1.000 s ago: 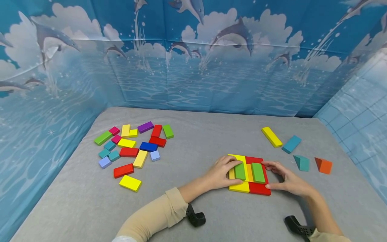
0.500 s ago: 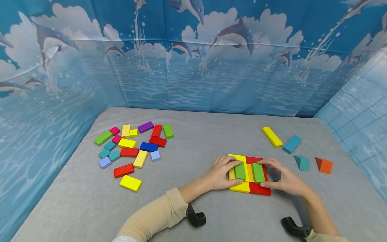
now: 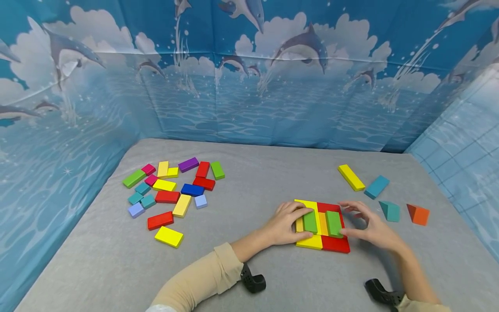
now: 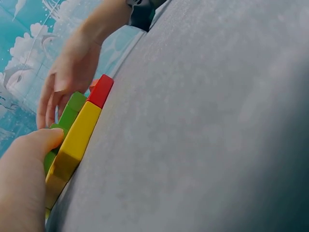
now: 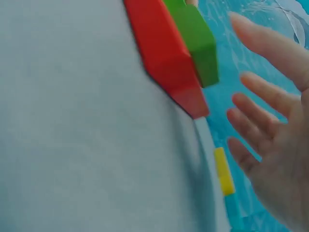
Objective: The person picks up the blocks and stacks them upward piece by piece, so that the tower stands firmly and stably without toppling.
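A flat rectangle of yellow blocks (image 3: 309,242) and red blocks (image 3: 335,244) lies on the grey cloth, with two green blocks on top. My left hand (image 3: 287,223) grips the left green block (image 3: 309,222) between thumb and fingers at its two ends. In the left wrist view, the thumb (image 4: 52,138) bends over that block's near end. Just right of the other green block (image 3: 333,224), my right hand (image 3: 368,227) hovers with fingers spread. The right wrist view shows this right hand (image 5: 275,116) apart from the blocks, holding nothing.
Many loose coloured blocks, including a blue block (image 3: 192,190) and a yellow block (image 3: 169,236), lie at the left. Toward the right lie a long yellow block (image 3: 351,177), a blue-green block (image 3: 376,186), a teal wedge (image 3: 390,211) and an orange wedge (image 3: 418,214).
My right hand reaches in over the right green block by half a second ago, then draws back to the right, away from it. The left hand stays at the left green block.
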